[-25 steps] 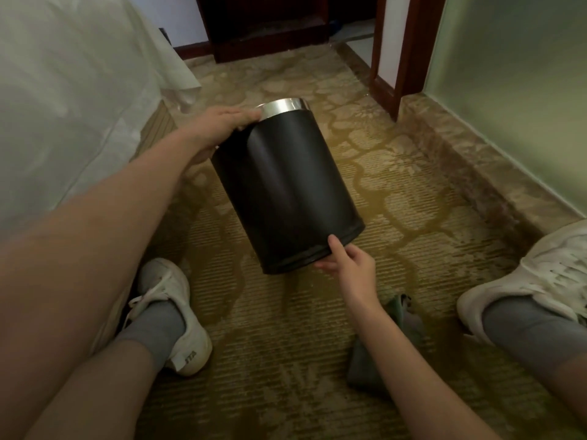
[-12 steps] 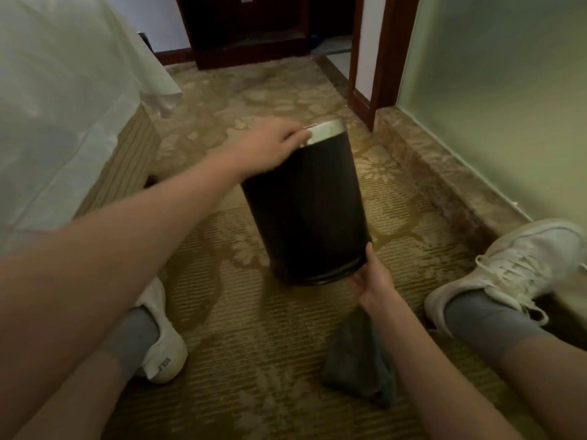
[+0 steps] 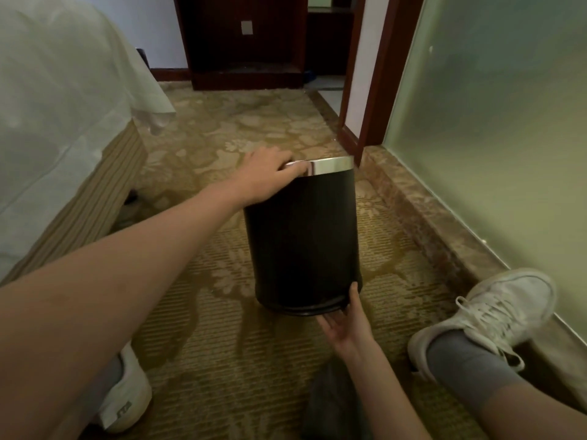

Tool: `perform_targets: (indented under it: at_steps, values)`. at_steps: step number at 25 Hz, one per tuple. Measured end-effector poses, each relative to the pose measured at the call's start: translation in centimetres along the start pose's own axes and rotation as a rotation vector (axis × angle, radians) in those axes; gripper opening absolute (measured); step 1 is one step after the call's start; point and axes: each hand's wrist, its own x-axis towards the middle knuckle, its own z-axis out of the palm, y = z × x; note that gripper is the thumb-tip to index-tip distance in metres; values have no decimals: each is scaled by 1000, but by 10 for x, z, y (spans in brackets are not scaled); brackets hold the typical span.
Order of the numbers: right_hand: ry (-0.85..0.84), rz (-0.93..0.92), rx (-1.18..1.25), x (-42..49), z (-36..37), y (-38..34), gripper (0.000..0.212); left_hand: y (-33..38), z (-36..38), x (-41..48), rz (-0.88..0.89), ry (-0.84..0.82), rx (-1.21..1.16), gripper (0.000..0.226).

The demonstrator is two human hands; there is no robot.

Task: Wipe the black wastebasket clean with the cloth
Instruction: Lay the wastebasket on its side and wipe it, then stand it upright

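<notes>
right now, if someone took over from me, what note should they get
Left hand: fingers curled over the shiny metal rim of the black cylindrical wastebasket, which stands about upright on the patterned carpet.
Right hand: open, thumb against the basket's base.
Dark grey cloth: on the carpet under the right forearm, in neither hand.
Done: no wiping shows. Left: pick up the cloth, wipe the basket.

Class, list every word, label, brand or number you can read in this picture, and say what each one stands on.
Heel of the left shoe: a few dark letters, too blurred to read.
On the wastebasket: no text shows.
On the right shoe: no text shows.
On the wall plate: blank.
</notes>
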Motion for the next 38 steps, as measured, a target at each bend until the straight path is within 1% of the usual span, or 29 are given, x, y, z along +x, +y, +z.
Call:
perform_targets:
  at_steps: [3, 5, 6, 8, 11, 12, 14, 16, 17, 18, 19, 21, 23, 25, 28, 30, 32, 33, 36, 38]
  values:
    - [0, 23, -17, 4, 5, -10, 60, -12, -6, -7, -88, 4, -256, 49]
    - [-3, 13, -36, 2, 11, -6, 59, -12, -13, -6, -139, -35, -340, 43]
    - [-11, 16, -46, -1, 13, -3, 58, -11, -16, -4, -160, -60, -330, 39]
    - [-30, 65, -51, -7, 16, 6, 55, -6, -21, 2, -179, -89, -246, 41]
    - [-53, 158, -47, -18, 21, 24, 57, -3, -25, 8, -213, -55, -105, 46]
    - [-62, 153, -46, -23, 25, 32, 59, -5, -26, 7, -258, -41, -78, 43]
    - [-72, 85, -75, -32, 35, 53, 65, -10, -28, 6, -344, -2, -46, 36]
    - [-92, 1, -145, -40, 47, 73, 77, -9, -28, 8, -335, 19, -8, 29]
    - [-97, -37, -160, -44, 52, 79, 80, -7, -28, 9, -290, 8, -9, 24]
    - [-83, -69, -158, -45, 57, 80, 78, -3, -29, 9, -234, -6, -16, 24]
    - [-65, -89, -144, -46, 58, 76, 74, -2, -31, 7, -190, -25, -22, 28]
    - [-49, -121, -110, -44, 53, 60, 67, -10, -35, 0, -166, -66, -62, 33]
    - [-28, -131, -96, -37, 44, 39, 62, -28, -41, -8, -211, -84, -145, 33]
    - [-2, -93, -105, -30, 36, 14, 60, -45, -44, -13, -264, -107, -236, 31]
    - [8, -65, -78, -29, 27, -14, 53, -46, -40, -11, -273, -150, -289, 30]
    - [-29, -95, -20, -34, 25, -9, 50, -46, -31, -6, -284, -115, -282, 34]
    - [-92, -107, -62, -38, 25, 15, 55, -47, -29, -3, -309, -82, -278, 35]
    - [-99, -107, -110, -39, 26, 28, 57, -47, -31, -2, -333, -96, -307, 33]
    - [-57, -147, -203, -42, 34, 44, 53, -43, -38, -3, -376, -171, -401, 22]
    - [-31, -174, -251, -43, 33, 39, 50, -32, -37, -3, -370, -137, -430, 18]
